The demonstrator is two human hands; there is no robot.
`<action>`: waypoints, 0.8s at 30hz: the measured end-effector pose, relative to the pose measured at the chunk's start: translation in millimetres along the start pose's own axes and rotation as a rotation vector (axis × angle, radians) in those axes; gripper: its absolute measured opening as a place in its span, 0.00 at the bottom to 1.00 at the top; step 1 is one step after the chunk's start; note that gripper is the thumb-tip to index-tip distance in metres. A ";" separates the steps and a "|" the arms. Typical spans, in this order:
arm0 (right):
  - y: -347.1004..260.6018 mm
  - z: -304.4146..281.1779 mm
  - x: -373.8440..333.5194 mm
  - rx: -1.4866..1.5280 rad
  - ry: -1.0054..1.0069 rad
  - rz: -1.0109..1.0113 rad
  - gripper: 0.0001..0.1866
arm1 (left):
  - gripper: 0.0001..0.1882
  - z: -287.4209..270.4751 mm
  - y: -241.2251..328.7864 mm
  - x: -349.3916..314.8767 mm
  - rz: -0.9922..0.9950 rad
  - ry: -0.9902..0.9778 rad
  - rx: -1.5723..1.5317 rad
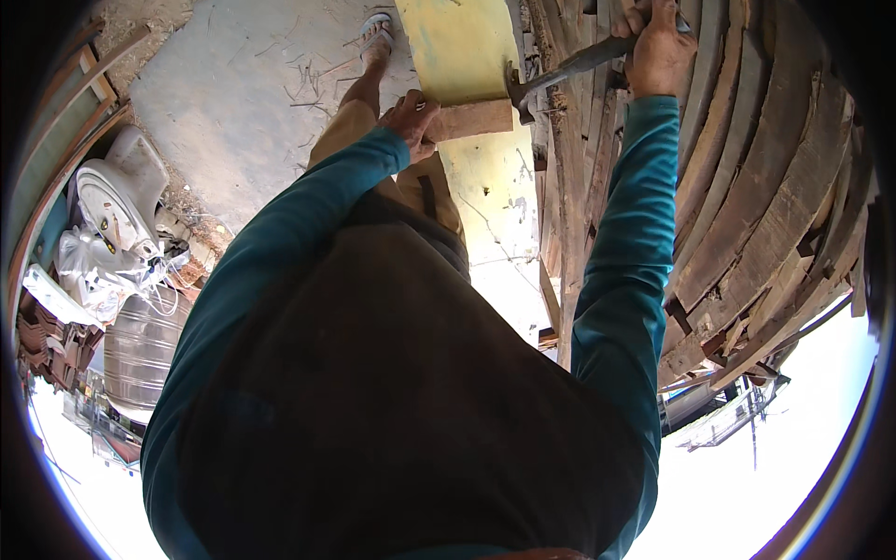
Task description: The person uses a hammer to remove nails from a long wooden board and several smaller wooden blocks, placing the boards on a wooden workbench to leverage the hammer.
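My left hand is closed around the near-left end of a short wooden board, which lies across a long yellow plank. Out to the right, my right hand grips the handle of a claw hammer. Its dark head is at the board's right end, close against the edge; whether it touches I cannot tell. Any nail there is too small to make out. My teal sleeves reach both wrists.
A big stack of weathered timber fills the right side. At the left stand a white toilet-like fixture, plastic bags and a ribbed metal tank. Thin twigs litter the concrete floor near my sandalled foot.
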State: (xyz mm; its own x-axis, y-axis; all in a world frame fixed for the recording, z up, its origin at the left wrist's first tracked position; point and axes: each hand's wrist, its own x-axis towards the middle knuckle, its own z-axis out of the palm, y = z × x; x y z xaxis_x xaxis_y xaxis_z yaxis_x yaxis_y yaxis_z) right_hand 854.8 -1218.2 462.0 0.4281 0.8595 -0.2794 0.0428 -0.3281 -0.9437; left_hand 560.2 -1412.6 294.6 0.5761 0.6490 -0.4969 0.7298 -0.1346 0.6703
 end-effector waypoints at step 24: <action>-5.3 79.8 -40.0 -0.347 0.025 -0.200 0.19 | 0.45 18.0 54.8 24.7 0.056 0.212 0.036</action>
State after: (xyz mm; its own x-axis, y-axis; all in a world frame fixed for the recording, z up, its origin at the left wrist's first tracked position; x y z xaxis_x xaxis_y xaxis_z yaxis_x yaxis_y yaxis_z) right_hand 765.4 -1219.6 464.0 0.4021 0.9114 -0.0881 0.4278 -0.2721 -0.8619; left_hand 621.0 -1417.5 309.1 0.5288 0.7820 -0.3299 0.7135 -0.1990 0.6718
